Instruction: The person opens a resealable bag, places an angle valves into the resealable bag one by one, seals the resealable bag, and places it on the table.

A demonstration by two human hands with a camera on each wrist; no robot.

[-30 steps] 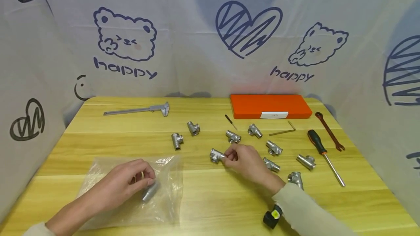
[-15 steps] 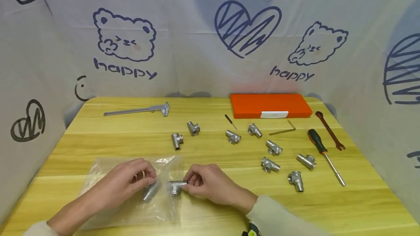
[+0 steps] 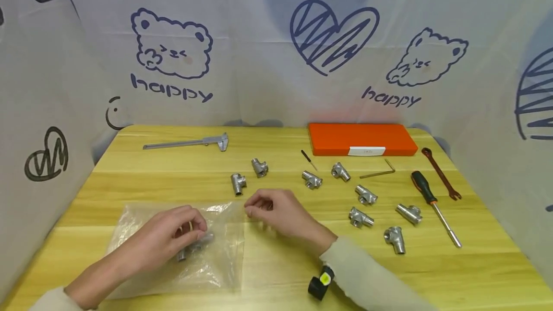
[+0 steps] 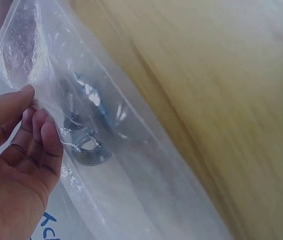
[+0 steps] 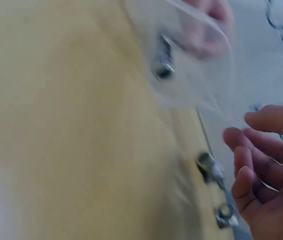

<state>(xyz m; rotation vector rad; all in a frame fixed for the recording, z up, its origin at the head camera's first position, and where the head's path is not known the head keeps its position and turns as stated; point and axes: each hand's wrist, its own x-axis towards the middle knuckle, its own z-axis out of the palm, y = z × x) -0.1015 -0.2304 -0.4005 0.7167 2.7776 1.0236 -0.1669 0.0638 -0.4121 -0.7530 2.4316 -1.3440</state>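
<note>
My left hand (image 3: 170, 236) pinches the upper layer of a clear plastic bag (image 3: 222, 275) lying on the table, thumb against fingertips in the left wrist view. Inside the bag, metal tee pipe fittings (image 4: 89, 150) show through the film; the hand and glare partly cover them, so their number is unclear. My right hand (image 3: 285, 215) hovers by the bag's upper right corner, holding nothing. Its thumb and fingers are apart and loosely bent in the right wrist view. Beyond it lie two more tees, one (image 3: 238, 184) nearer and one (image 3: 259, 167) farther back.
Several other tee fittings (image 3: 360, 217) are scattered right of centre. A caliper (image 3: 190, 144) lies back left. An orange case (image 3: 363, 138), small screwdriver (image 3: 308, 159), hex key (image 3: 380, 173), nut driver (image 3: 434, 205) and wrench (image 3: 440, 174) occupy the back and right. Fabric walls (image 3: 242, 76) surround the table.
My right hand picked up a tee from mid-table, carried it left to the bag and let go of it there, then moved back up and slightly right. The left hand kept its hold.
</note>
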